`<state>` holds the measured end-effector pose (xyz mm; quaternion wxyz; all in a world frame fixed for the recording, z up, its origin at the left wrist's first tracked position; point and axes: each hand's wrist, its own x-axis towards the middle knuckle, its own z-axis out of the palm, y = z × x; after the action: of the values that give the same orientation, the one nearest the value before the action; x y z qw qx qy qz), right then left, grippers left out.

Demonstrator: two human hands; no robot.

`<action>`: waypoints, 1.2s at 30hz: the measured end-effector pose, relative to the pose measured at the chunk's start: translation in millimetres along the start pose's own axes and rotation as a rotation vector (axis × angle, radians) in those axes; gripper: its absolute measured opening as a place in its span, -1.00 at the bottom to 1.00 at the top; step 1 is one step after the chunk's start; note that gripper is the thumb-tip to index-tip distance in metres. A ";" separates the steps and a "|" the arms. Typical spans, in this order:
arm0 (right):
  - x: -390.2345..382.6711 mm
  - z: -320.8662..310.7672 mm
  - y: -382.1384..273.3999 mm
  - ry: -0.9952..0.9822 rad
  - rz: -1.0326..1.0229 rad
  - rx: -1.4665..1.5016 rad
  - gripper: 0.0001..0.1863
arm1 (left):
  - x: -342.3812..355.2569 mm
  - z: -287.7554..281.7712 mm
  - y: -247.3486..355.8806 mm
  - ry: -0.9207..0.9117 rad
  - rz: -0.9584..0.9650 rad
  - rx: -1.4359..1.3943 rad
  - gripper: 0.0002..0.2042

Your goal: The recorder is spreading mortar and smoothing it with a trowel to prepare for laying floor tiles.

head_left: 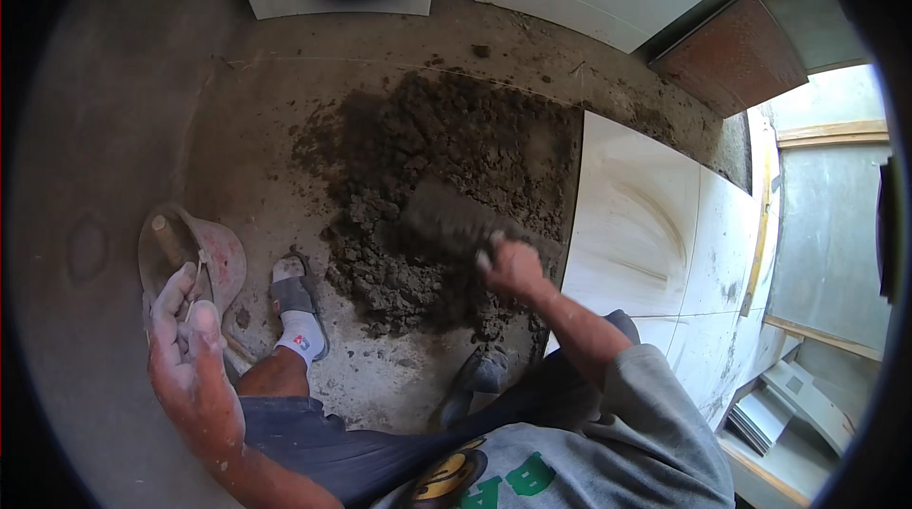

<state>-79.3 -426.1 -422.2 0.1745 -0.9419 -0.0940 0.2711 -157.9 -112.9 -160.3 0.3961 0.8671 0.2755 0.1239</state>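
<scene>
A trowel (pixel 446 217) lies flat across the dark mortar (pixel 408 143) spread on the floor (pixel 247 138), its handle gripped in the right hand (pixel 515 269). White tiles (pixel 617 224) border the mortar on the right. At left, the left hand (pixel 193 333) is raised before a bucket (pixel 226 257), thumb and fingers slightly parted; whether they pinch something thin, I cannot tell.

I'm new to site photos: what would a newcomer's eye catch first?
Probably the dark, crumbly heap in the middle of the floor, where the right hand grips a caked tool. Next, pale tiles right of the heap, one bearing a brownish arc. At left, the dusty left hand overlaps a bucket.
</scene>
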 end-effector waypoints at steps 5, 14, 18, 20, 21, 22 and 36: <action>70.6 -50.6 29.0 0.259 0.156 0.080 -0.55 | -0.2 -4.7 -1.3 -0.072 0.000 0.043 -0.56; 144.3 -59.3 46.6 0.286 0.063 -0.043 -0.55 | -1.1 2.7 -0.7 -0.089 -0.040 0.118 -0.54; 128.4 -42.5 36.2 0.145 0.014 -0.012 -0.56 | 2.4 2.2 -3.3 -0.102 -0.030 0.167 -0.53; 113.3 -34.4 34.7 0.118 -0.017 -0.002 -0.56 | 3.8 5.6 -2.5 -0.100 -0.040 0.141 -0.54; 108.9 -29.5 36.5 0.097 -0.021 0.017 -0.56 | 4.9 7.4 -2.4 -0.100 -0.046 0.116 -0.54; 104.4 -27.6 35.9 0.075 -0.025 0.037 -0.56 | 5.6 8.1 -2.1 -0.097 -0.045 0.117 -0.54; 51.1 -1.4 24.9 -0.173 -0.093 -0.039 -0.56 | 1.9 14.3 4.1 -0.138 -0.039 0.166 -0.57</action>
<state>-33.8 -435.5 -454.9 0.1598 -0.9128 -0.1575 0.3412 -148.6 -122.9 -166.5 0.3434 0.8978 0.2737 0.0329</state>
